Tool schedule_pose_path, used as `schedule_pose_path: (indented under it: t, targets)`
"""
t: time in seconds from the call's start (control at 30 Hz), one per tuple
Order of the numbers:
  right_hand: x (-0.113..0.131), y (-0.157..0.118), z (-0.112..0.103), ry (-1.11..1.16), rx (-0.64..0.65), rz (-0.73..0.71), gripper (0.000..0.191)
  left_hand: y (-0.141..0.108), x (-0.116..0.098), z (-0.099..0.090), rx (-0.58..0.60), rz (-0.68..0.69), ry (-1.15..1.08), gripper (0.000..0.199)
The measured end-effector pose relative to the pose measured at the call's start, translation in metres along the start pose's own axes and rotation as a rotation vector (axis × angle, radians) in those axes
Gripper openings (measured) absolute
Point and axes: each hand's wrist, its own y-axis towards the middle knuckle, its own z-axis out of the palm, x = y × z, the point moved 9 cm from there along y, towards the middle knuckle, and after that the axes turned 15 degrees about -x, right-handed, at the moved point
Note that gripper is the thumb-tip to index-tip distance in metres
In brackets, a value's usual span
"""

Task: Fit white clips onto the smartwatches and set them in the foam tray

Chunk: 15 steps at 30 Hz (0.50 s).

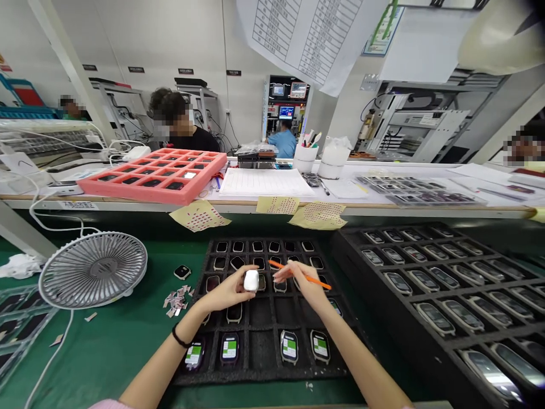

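My left hand (227, 289) grips a small white rounded object (251, 280) in its fingers, above a black foam tray (264, 363). My right hand (302, 278) holds a thin orange stick (309, 275) between its fingers, with its fingertips just right of the white object. Both hands hover over the tray's compartments, which hold several smartwatch bodies. Nearest me, several watches (289, 346) carry green-and-white screen labels. My hands hide the tray's middle compartments.
A black tray of watches (434, 289) fills the right side. A grey desk fan (93, 270), a loose watch (182, 272) and label scraps (176, 300) lie left on the green mat (114, 352). Beyond stands a bench with a pink foam tray (153, 176); a co-worker (183, 122) sits past it.
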Motion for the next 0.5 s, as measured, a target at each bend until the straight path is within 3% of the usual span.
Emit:
schedule_pose_path:
  t: [0.13,0.3,0.4,0.5]
  targets:
    - [0.009,-0.01,-0.059,-0.334,-0.14,-0.123,0.047,-0.015,0.005,0.007,-0.042,0.077,0.351,0.056]
    - [-0.012,-0.037,-0.121,-1.085,-0.233,-0.261,0.045,-0.028,-0.018,0.023,-0.079,0.284,0.744,0.043]
    - [-0.03,-0.048,-0.134,-1.329,-0.205,-0.281,0.04,-0.043,-0.024,0.007,-0.19,0.234,0.92,0.033]
    - [-0.041,-0.051,-0.132,-1.381,-0.154,-0.271,0.035,-0.076,-0.014,-0.022,-0.328,0.088,1.027,0.036]
